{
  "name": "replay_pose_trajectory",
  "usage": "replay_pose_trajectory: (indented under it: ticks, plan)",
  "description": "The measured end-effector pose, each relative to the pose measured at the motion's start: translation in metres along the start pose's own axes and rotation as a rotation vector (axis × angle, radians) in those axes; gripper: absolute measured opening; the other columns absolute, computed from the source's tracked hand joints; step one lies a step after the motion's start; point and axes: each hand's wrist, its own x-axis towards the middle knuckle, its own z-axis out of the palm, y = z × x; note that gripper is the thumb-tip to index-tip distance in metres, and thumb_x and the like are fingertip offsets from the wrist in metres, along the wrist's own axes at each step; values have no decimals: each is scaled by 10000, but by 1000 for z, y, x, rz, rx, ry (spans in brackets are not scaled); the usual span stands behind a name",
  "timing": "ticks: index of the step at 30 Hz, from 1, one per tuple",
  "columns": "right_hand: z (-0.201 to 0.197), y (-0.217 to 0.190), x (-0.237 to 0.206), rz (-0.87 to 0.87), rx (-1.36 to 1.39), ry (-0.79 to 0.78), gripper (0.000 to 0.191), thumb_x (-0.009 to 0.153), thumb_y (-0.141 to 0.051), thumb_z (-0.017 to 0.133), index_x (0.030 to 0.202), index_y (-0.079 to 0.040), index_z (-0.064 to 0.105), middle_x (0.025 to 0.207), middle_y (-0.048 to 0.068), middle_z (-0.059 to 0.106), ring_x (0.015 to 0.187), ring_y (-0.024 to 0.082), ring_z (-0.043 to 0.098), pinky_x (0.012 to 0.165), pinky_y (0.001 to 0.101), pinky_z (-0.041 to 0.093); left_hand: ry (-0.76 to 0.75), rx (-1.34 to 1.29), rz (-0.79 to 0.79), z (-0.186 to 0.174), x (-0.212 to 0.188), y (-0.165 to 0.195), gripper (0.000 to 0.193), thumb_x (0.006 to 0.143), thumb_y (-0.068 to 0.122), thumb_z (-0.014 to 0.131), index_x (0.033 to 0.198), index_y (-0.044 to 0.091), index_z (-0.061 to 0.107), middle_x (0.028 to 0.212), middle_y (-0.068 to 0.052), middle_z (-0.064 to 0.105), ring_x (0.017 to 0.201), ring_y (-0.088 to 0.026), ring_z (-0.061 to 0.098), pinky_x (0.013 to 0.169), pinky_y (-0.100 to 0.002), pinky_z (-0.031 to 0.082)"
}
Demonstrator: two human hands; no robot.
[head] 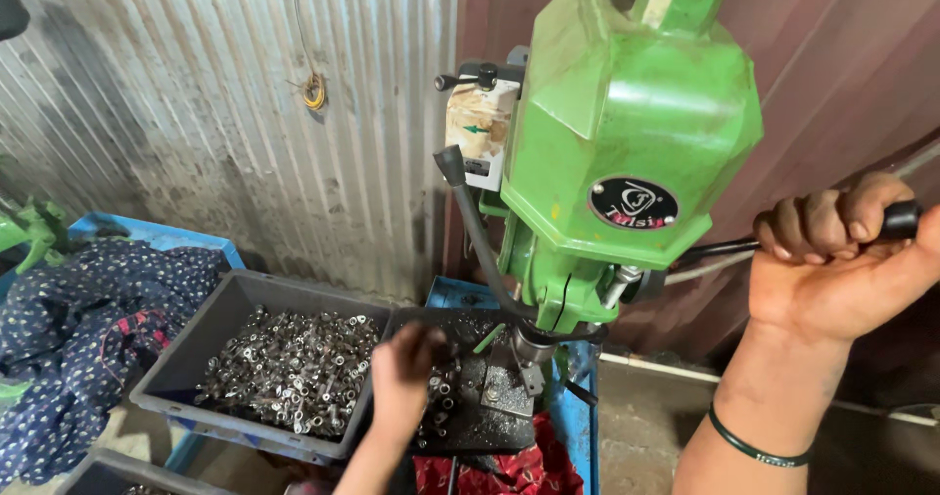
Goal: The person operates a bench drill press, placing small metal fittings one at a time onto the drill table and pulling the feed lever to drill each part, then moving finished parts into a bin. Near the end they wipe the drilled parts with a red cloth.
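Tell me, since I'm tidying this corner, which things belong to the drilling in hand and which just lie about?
In use:
right hand gripping the feed handle
green drill press
left hand at the black tray under the spindle
grey bin of metal parts

Lying about:
blue patterned cloth
red cloth

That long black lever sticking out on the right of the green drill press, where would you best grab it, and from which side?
Grab it at the far end, on the black knob, wrapping fingers over the thin black lever rod from above. The rod is slim and slick-looking; the thicker end fills the palm. The right hand holds it just so, knuckles up. The left hand is down by the small metal parts.
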Motion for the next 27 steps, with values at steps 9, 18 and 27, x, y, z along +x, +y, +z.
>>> replay_pose_trajectory:
  ticks: [9, 18, 27]
  plan:
    - [-11, -14, 1, -39, -371, -97, 626, 1070, -611, 380, 736, -92, 277, 548, 3, 198, 470, 145, 161, 474, 313, 158, -213, -4, -50, 59, -40, 7, 260, 831, 136, 740, 1081, 83, 791, 949, -116, 792, 811, -228, 779, 748, -339, 594]
    - [-56, -59, -3, -115, -1027, -282, 577, 1081, -559, 458, 736, -118, 322, 597, -16, 269, 589, 141, 253, 565, 268, 219, -211, 147, 140, 77, -39, -6, 239, 886, 217, 726, 1099, 119, 771, 996, -127, 761, 865, -336, 733, 755, -423, 577]
    - [-151, -91, -107, -354, -1040, -396, 399, 902, -453, 447, 673, -139, 357, 540, 32, 313, 640, 206, 348, 747, 424, 340, -177, 171, 225, 76, -31, -9, 228, 869, 207, 725, 1080, 141, 781, 1014, -109, 762, 896, -342, 723, 775, -439, 567]
